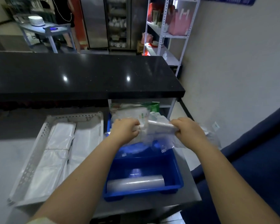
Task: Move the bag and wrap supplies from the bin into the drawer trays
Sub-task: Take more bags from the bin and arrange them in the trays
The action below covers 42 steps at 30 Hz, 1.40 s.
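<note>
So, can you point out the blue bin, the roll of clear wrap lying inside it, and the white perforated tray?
blue bin (173, 165): head view, on its right inner wall.
roll of clear wrap (135, 183): head view, on the middle of the roll.
white perforated tray (74, 117): head view, on its far wall.

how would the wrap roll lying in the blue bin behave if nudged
The roll is a cylinder lying on its side, so it would probably roll across the bin floor. Its glossy film looks slippery; it likely stays stiff when lifted.
</note>
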{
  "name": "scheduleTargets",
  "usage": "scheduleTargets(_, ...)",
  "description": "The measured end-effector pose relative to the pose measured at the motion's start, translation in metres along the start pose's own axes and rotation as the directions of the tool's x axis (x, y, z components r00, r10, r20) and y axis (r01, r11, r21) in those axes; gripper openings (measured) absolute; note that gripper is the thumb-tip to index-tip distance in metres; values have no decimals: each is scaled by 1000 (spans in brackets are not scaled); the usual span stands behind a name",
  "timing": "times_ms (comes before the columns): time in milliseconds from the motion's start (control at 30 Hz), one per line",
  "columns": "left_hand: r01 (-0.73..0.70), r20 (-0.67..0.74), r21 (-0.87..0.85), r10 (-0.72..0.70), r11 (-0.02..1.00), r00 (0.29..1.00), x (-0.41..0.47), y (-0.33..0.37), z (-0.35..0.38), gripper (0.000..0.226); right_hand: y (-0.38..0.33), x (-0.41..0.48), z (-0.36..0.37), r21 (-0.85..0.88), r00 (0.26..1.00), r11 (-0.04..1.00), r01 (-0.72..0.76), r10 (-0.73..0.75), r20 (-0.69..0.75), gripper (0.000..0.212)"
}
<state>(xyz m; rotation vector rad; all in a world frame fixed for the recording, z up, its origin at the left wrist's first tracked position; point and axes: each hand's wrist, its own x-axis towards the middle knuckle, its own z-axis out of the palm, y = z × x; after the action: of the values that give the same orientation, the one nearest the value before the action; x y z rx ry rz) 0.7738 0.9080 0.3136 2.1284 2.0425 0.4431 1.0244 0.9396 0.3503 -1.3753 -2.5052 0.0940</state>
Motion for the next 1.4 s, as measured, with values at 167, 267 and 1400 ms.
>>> scheduleTargets(167,-49,80,16,48,999,996,-18,6,32,21,9,-13,7,-1,987,993,-120,119,106,16)
scheduleTargets(267,-29,117,51,23,998,993,-21,-3,43,15,4,-15,14,7,984,993,-118,117,135,17)
scheduleTargets(1400,77,-1,75,-77,994,997,-59,-27,35,32,-82,40,119,188,813,981,37,-139,566,30)
